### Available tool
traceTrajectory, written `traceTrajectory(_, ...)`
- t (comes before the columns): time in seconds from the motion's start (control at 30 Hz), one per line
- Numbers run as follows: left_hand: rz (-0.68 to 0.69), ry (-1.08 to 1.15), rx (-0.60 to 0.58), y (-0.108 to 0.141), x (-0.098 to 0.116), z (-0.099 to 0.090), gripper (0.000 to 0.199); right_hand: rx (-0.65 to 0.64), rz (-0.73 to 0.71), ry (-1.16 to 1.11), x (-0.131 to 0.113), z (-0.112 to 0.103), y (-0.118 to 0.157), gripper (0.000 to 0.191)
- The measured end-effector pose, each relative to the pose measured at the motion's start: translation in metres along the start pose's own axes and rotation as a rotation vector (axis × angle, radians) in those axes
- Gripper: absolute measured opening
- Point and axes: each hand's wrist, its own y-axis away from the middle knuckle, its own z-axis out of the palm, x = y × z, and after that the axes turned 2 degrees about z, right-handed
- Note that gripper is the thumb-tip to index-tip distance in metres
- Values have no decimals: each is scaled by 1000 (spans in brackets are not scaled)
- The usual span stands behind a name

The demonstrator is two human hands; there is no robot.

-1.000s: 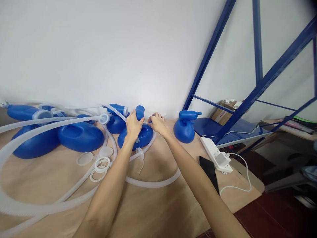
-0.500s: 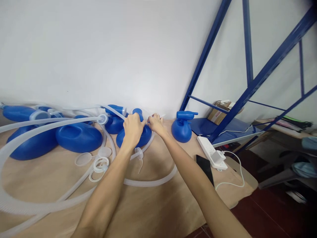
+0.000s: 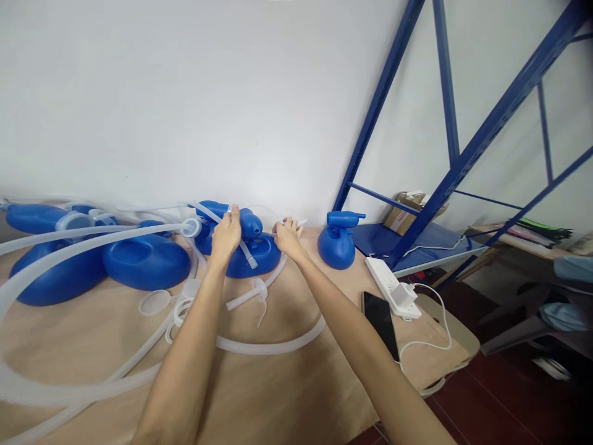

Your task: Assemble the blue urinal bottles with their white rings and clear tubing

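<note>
My left hand (image 3: 227, 235) is closed around a narrow clear tube (image 3: 247, 252), whose connector end sticks out below my fingers. Beside it is the blue spout (image 3: 251, 224) of a rounded blue plastic bottle (image 3: 259, 259), its opening facing me. To the right, my right hand (image 3: 288, 237) has its fingers curled together at the bottle's side; a short piece of clear tubing (image 3: 302, 222) shows past the fingertips. What those fingers grip is mostly hidden. In front of the bottle lies a clear tube with a cap (image 3: 259, 288).
Several blue bottles (image 3: 147, 261) and looping clear hoses (image 3: 273, 347) cover the left side. Another blue bottle (image 3: 337, 247) stands at right. A phone (image 3: 380, 322), a white power strip (image 3: 391, 289) and its cable lie near the table's right edge. Blue shelving (image 3: 384, 105) rises behind.
My left hand has moved left and off the bottle's spout, bringing the tube's connector end and the spout opening into view. My right hand has stayed almost in place.
</note>
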Motion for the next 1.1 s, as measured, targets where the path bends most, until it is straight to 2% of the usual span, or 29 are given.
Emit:
traceTrajectory(0.13,-40,-4,-125,-13,-23,-4,64,-37,1,-49,7,-1,-4,27)
traceTrajectory(0.3,-13,-125,-287,-20,-39,-7,45,-106,-44,-88,17,-4,-8,26)
traceTrajectory(0.47,58,-186,-433,-20,-49,-15,55,-178,-134,-89,29,-13,-13,35)
traceTrajectory(0.53,91,-191,-460,-19,-51,-19,62,-200,-209,-80,39,-19,-17,44)
traceTrajectory(0.67,115,-208,-484,-19,-52,-21,65,-200,-376,-32,66,-31,-27,72)
traceTrajectory(0.83,64,-262,-445,-20,-46,-13,63,-156,-497,84,86,-30,-30,69)
traceTrajectory(1.1,-60,-338,-319,-11,-28,1,51,-14,-552,183,81,-4,-33,53)
